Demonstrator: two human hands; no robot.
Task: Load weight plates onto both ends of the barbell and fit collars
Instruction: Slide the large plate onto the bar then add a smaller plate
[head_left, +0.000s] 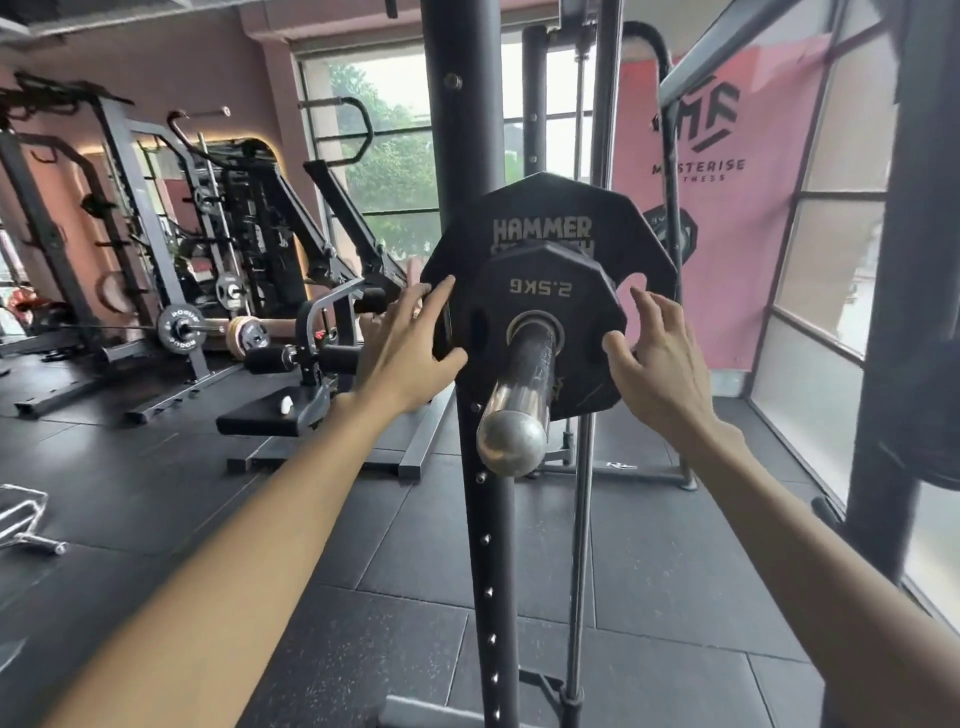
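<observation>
2 hands, neither gripping anything. Left hand (410, 348) is flat, fingers spread, with tips on the left rims of the stacked plates. Centre: the large plate (540, 208) is on the barbell sleeve (524, 379) with the 2.5KG plate (540, 291) in front of it, both well in from the rounded sleeve end, which points at the camera just beside the rack upright (488, 571). Right hand (660, 358) is loose, fingers lightly curved, thumb at the small plate's right edge. Risks: no collar visible on this sleeve, so any tilt or knock could slide the 2.5KG plate outward and off. Can't tell if the 2 plates are flush; a gap means a loose collar fit. Fingertips at the rims could get pinched if the plates get shoved together. Far end isn't in view; if it's unloaded, the bar could tip.
</observation>
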